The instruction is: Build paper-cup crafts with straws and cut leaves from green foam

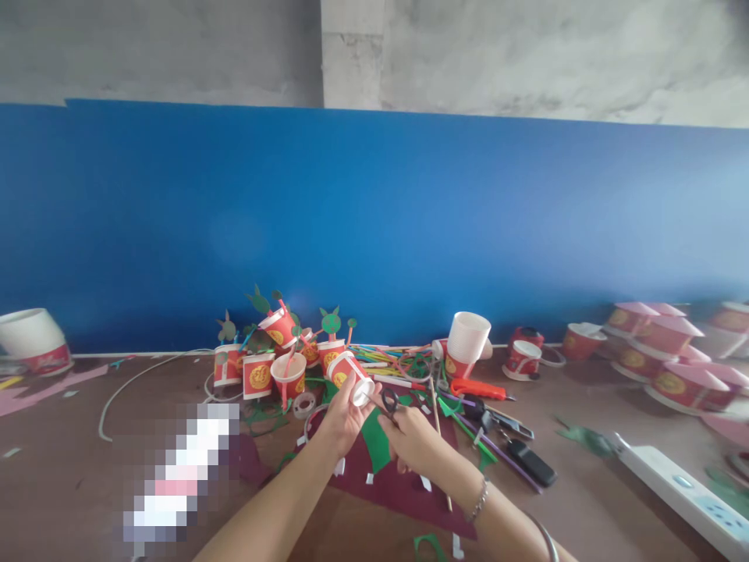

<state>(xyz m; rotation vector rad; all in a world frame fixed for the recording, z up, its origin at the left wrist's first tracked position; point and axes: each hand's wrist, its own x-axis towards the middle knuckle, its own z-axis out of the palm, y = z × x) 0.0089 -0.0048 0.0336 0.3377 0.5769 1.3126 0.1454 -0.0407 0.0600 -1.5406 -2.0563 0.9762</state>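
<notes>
My left hand [344,417] is closed around a red and white paper cup [341,370] with a yellow emblem. The cup is tilted, its white end toward my right hand. In my right hand [414,439] is a pair of scissors [389,400] with dark handles; the blades point at the white end of the cup, and whether they touch it I cannot tell. Green paper [376,435] and dark red paper [409,499] lie under my hands, with small white scraps on them. Just beyond stand several red paper cups [257,376] with green paper shapes and straws.
Colourful sticks [386,359] lie behind my hands. A stack of white cups [466,336], an orange glue gun or tool [477,389] and a black key fob [530,462] are to the right. Further right are a power strip [672,484] and pink-topped cups [667,336]. A blue panel [374,218] closes the back.
</notes>
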